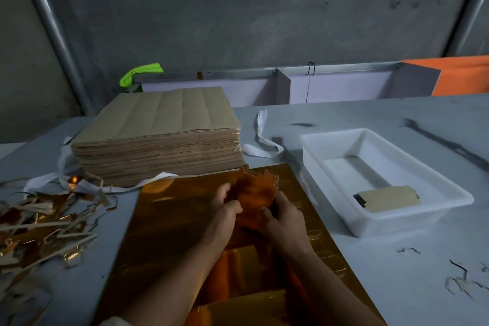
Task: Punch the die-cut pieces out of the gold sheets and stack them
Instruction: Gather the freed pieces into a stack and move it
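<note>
A gold sheet [169,219] lies flat on the table in front of me. Above its far half, my left hand [225,209] and my right hand [284,216] both grip a small bundle of gold die-cut pieces [255,188], one hand on each side, fingers curled round its edges. A tall stack of sheets, brown side up [164,127], stands at the back left. A white tray [391,209] on the right holds a short stack of punched pieces, brown side up [387,198].
A heap of gold and brown offcut strips [39,230] covers the table's left side. White strapping bands [262,140] lie beside the tall stack. Small scraps [460,280] are scattered at the right front. A low partition [280,85] runs along the table's far edge.
</note>
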A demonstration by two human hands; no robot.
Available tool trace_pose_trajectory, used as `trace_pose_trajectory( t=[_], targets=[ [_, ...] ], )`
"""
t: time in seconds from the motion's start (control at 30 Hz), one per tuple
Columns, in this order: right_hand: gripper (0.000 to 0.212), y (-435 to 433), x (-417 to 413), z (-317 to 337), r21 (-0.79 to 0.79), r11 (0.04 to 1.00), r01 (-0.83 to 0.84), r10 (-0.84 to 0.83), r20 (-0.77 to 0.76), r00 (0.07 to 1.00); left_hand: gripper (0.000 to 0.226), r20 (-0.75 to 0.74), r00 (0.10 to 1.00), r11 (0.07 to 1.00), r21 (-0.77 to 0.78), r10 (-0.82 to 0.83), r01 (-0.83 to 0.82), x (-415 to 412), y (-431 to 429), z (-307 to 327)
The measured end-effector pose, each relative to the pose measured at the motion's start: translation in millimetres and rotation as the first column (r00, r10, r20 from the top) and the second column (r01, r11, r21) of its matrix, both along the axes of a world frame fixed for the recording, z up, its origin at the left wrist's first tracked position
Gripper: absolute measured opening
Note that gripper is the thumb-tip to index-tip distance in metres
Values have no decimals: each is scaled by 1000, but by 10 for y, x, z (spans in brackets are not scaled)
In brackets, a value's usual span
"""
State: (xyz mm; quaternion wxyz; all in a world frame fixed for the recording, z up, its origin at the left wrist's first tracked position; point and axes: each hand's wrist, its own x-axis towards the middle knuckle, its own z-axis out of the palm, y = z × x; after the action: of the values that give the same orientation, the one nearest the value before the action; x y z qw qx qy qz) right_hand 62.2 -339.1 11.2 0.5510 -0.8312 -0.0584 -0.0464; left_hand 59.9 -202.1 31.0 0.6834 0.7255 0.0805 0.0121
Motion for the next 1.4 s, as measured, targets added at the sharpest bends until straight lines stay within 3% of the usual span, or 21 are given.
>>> trace_pose_trajectory(
  t=[0.13, 0.27, 0.4, 0.47, 0.57, 0.67, 0.77, 0.9, 1.1, 1.2, 1.27, 1.4],
  targets=[
    [25, 20, -1, 18, 11, 1000, -15, 15, -9, 1000, 40, -29, 999, 998, 53, 19, -18, 36, -36, -6],
    [17, 31, 34, 64, 145, 989, 18, -14, -25, 1000, 27, -44, 997, 994, 90, 70, -66, 94, -37, 38],
    [20, 55, 50, 143, 190, 980, -52, 58, -26, 998, 20, -178, 977, 971, -187, 114, -147, 84, -72, 74],
    [24, 66, 52, 189, 102, 993, -51, 51, 1, 999, 15, -216, 969, 953, -252, 117, -171, 85, -77, 49],
    [16, 75, 66, 265, -180, 980, 84, -50, 187, 981, 18, -187, 962, 950, -207, 197, -235, 121, -38, -32],
    [18, 86, 74, 338, -443, 876, 188, -10, 374, 928, 17, -166, 948, 940, -167, 271, -297, 119, 29, -85],
    [24, 99, 59, 303, -637, 755, 160, 75, 325, 943, 18, -182, 938, 936, -145, 294, -321, 107, 68, -152],
    [25, 93, 41, 209, -689, 723, 42, 116, 182, 976, 20, -194, 935, 938, -126, 297, -324, 107, 63, -188],
    [24, 67, 81, 250, -719, 692, 60, 134, 210, 968, 18, -218, 941, 949, -121, 260, -290, 101, 62, -162],
    [20, 64, 87, 219, -680, 732, 26, 119, 165, 979, 15, -236, 941, 951, -135, 240, -277, 102, 58, -146],
    [13, 52, 87, 208, -564, 824, 46, 53, 157, 986, 13, -249, 941, 945, -177, 229, -276, 114, 60, -156],
    [10, 17, 130, 199, -59, 995, 80, -84, -68, 994, 30, -291, 941, 901, -340, 173, -271, 98, 37, -139]
  ],
)
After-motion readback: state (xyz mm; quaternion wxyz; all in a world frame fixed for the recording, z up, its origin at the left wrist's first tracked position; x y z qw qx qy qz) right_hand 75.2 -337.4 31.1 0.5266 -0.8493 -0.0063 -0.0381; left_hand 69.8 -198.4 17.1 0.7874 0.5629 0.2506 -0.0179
